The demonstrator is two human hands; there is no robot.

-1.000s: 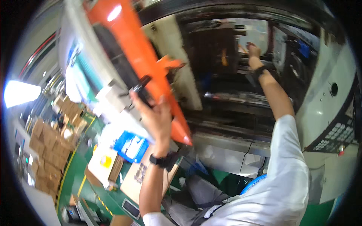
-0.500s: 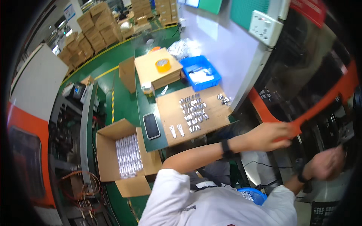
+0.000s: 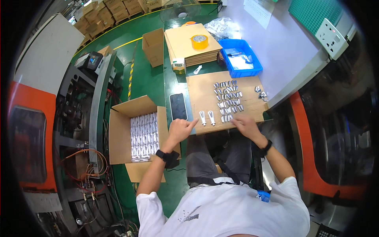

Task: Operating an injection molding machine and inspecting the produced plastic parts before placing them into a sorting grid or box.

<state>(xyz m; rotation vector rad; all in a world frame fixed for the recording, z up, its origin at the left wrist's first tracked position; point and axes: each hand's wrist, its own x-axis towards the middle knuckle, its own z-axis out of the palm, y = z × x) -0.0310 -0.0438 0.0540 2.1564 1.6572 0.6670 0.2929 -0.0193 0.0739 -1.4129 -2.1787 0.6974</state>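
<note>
My left hand (image 3: 182,128) is at the near left edge of a cardboard sheet (image 3: 203,91). One finger stretches toward a white teardrop-shaped plastic piece (image 3: 202,118), the others bend, and nothing shows in the hand. A second, similar white piece (image 3: 211,118) lies beside it. At the sheet's front edge, my right hand (image 3: 245,125) has its fingertips drawn together against the nearest row of small shiny metal parts (image 3: 228,111). Whether a part is between those fingertips is hidden. Several rows of these parts cover the sheet's middle.
Left of the table stands an open carton (image 3: 118,138) holding rows of white pieces. A phone (image 3: 178,106), a cardboard stack (image 3: 183,41) with yellow tape (image 3: 199,41), and a blue bin (image 3: 241,73) are on the table. Orange-framed machines (image 3: 306,146) flank both sides.
Both hands have swung from the machine on the right to the cardboard sheet. An orange-red area beside the left hand earlier is no longer near it. The view has turned right.
</note>
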